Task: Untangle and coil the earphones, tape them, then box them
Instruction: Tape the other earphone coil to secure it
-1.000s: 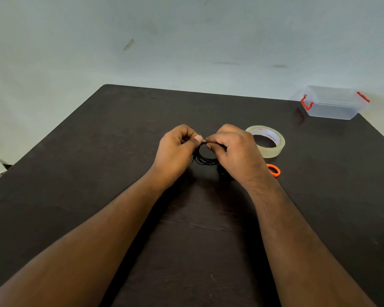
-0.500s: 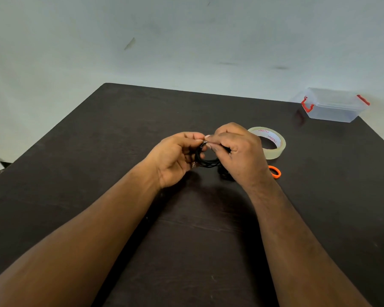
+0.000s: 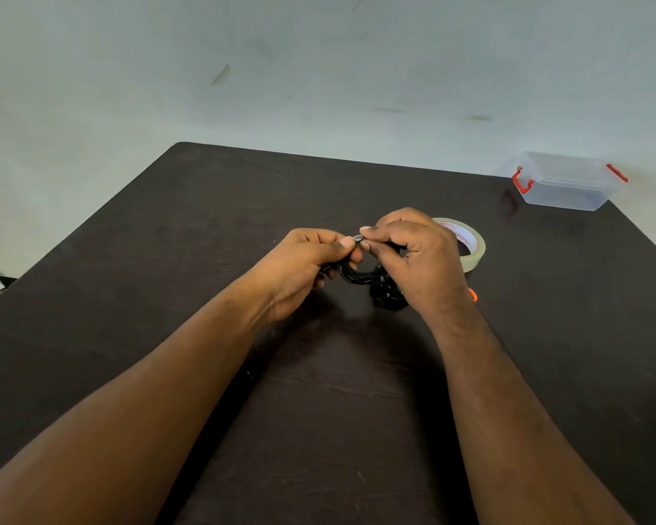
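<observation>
The black earphones (image 3: 360,276) form a small coil held just above the dark table (image 3: 167,259). My left hand (image 3: 303,267) grips the coil's left side with curled fingers. My right hand (image 3: 413,259) pinches the cord's small metal end at the top of the coil, against my left thumb. Behind my right hand lies a roll of clear tape (image 3: 466,246), partly hidden. A clear plastic box (image 3: 563,183) with red clips stands at the table's far right corner, lid on.
An orange scissors handle (image 3: 472,295) pokes out beside my right wrist; the rest of it is hidden. A dark lump (image 3: 385,295) sits under my right hand. A pale wall rises behind the table.
Both hands have stayed together on the coil. My left hand has rolled slightly and my right fingers have shifted along the top of the coil to its end.
</observation>
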A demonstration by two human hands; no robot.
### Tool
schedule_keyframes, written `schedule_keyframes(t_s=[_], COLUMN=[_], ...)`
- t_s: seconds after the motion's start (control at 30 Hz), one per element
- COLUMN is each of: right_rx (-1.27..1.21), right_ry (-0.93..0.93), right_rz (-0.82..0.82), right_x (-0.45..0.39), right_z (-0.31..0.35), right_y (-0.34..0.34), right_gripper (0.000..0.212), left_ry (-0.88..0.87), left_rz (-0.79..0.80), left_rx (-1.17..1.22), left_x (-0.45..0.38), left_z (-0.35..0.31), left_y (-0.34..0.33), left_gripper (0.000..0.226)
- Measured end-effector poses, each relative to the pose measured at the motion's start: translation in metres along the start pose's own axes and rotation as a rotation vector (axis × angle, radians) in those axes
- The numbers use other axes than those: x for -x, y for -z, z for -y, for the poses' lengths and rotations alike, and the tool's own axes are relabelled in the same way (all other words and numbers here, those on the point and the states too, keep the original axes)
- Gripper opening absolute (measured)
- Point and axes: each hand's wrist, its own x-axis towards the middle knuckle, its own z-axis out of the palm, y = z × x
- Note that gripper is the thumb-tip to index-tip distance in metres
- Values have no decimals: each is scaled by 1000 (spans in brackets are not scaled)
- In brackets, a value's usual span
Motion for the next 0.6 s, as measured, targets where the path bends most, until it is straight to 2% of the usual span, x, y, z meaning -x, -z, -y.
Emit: schedule_keyframes(t_s=[0.1,0.23,0.33,0.47,0.6], right_rx=[-127,-255,-279,-236,-205], right_ry=[-121,-234,-235,-194,-196], right_rz=[45,22,-7,-16,-19], right_x=[1,2,2,2,2], right_z=[0,0,2,4,6], right_y=[-1,0,-1,-2,-3], right_gripper=[18,24,24,22,22], left_ry=[12,23,87,12,15], left_rz=[-34,-40,47,-31,-44], left_rx=[47,102,205,189,162], left_x=[0,2,3,0,-2], left_z=[2,0,-1,2,-1], left_y=[-4,-9,-5,-2,0], left_gripper=[27,28,31,19,27])
